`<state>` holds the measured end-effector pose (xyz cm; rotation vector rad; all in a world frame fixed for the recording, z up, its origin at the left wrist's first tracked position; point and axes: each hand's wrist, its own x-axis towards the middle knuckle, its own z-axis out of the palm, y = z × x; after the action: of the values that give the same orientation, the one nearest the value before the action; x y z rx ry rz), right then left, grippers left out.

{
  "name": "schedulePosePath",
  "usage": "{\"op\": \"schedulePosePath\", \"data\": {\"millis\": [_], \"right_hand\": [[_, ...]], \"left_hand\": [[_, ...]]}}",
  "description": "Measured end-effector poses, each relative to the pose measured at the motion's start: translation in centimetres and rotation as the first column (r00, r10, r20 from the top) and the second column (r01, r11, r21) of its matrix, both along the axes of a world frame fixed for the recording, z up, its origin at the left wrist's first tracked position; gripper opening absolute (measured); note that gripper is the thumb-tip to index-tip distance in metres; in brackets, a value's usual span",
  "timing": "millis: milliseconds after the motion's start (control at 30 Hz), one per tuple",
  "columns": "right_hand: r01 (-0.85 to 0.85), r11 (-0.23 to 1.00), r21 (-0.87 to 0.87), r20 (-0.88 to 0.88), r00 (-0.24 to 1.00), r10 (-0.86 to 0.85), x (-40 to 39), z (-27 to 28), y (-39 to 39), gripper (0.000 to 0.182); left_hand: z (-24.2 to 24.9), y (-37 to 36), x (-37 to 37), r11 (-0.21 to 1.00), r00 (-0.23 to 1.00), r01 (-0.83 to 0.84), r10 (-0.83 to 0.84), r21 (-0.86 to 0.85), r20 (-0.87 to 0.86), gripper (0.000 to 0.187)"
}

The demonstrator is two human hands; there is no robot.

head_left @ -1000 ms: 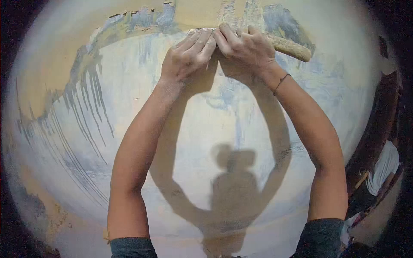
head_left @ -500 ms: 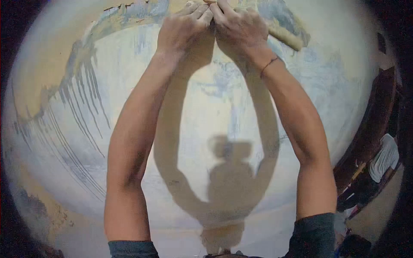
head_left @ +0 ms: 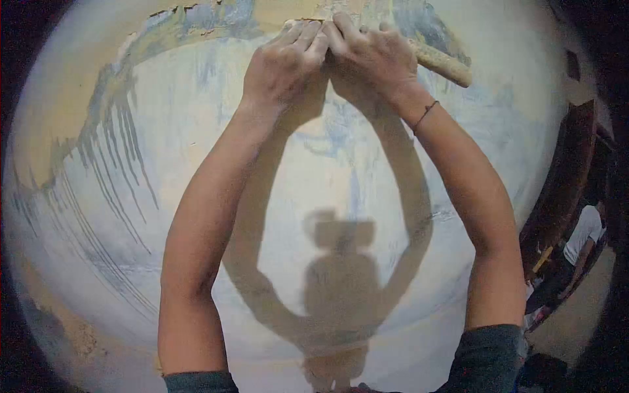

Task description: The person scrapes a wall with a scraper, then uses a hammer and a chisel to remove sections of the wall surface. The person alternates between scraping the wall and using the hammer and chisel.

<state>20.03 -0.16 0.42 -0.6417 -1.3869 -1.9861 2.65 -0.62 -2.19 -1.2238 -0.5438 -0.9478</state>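
Both my hands are raised against a large pale wall (head_left: 170, 118) with peeling yellow and blue-grey patches. My left hand (head_left: 287, 62) has its dusty fingers bent together at a thin brownish edge near the top; what they press or hold is too small to name. Beside it, nearly touching, my right hand (head_left: 373, 59) is closed round a tool with a rough, pale cylindrical handle (head_left: 445, 65), which sticks out to the right. The tool's other end is hidden by the hand.
Dark drips (head_left: 121, 150) run down the wall at the left. At the far right a person in a white top (head_left: 582, 236) is beside a dark reddish-brown curved structure (head_left: 563, 177). My shadow falls on the wall between my arms.
The view has shifted, so both hands appear slightly lower. The handle now looks less steeply tilted. The person at the far right shows more clearly.
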Motion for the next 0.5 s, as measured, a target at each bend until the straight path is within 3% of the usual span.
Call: {"op": "schedulePosePath", "data": {"millis": [100,167,233,267,300,333,500], "right_hand": [[-0.071,0.997,0.028,0.062,0.996,0.069,0.5,1.2,1.0,0.017],[-0.031,0.999,0.02,0.052,0.998,0.03,0.8,1.9,1.2,0.017],[0.014,1.0,0.012,0.045,0.999,-0.014,0.7,2.5,0.3,0.018],[-0.08,0.994,-0.079,0.001,0.997,0.08,0.2,2.5,-1.2,0.029],[-0.177,0.971,-0.162,-0.052,0.984,0.171,-0.1,2.6,-2.0,0.04],[-0.223,0.97,-0.1,-0.043,0.975,0.22,-0.1,2.8,-1.3,0.034],[-0.199,0.959,-0.201,-0.061,0.98,0.19,0.6,5.2,-1.4,0.025]], "left_hand": [[1.1,0.2,0.0,1.0,1.0,-0.019,0.019,0.006,-0.017,0.02],[1.6,0.2,0.3,1.0,0.999,-0.009,0.008,-0.02,-0.045,0.025],[2.8,0.1,0.9,0.997,0.997,-0.07,0.071,-0.043,0.008,0.012],[3.2,-0.5,1.1,0.997,0.997,-0.071,0.071,-0.041,0.008,0.012],[3.7,-1.1,1.3,0.992,0.991,0.123,-0.124,-0.027,-0.054,0.017],[4.0,-1.5,1.6,0.95,0.942,0.311,-0.313,-0.034,-0.12,0.027],[5.8,-1.9,2.2,0.983,0.981,0.167,-0.173,-0.076,-0.092,0.02]]}}
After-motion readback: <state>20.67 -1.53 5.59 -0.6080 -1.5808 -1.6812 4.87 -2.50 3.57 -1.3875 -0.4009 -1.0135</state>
